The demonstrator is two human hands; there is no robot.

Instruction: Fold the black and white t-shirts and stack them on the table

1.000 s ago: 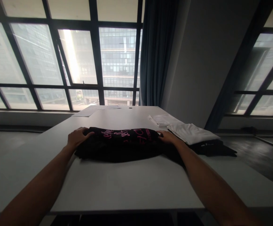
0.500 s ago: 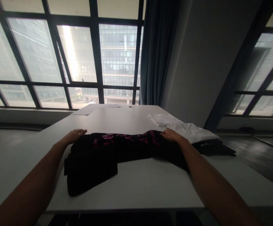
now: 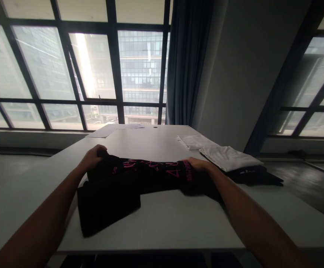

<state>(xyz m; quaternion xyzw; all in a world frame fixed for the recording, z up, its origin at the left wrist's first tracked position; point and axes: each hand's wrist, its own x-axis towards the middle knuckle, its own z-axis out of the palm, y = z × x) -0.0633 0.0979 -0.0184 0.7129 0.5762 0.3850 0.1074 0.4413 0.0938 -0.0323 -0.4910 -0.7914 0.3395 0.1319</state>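
Observation:
A black garment with pink lettering, perhaps a T-shirt [image 3: 150, 178], lies bunched across the white table [image 3: 162, 219] in front of me. My left hand [image 3: 95, 156] is closed on its far left edge and lifts that part a little. At the far right edge, my right hand [image 3: 196, 163] grips the cloth too, with its fingertips partly hidden. Between the hands the fabric stretches in a band, while a sleeve-like flap hangs toward me on the left, flat on the tabletop.
To the right rests a folded white cloth [image 3: 231, 158] on top of a dark folded garment [image 3: 251, 175]. Behind it is another folded white cloth [image 3: 193, 141]. Paper sheets [image 3: 103, 131] lie at the table's far left. A blue curtain [image 3: 182, 74] hangs beyond.
My left hand has closed over the garment's edge and raised it slightly. My right hand has shifted a little left and lower, and the lettering between them has creased differently.

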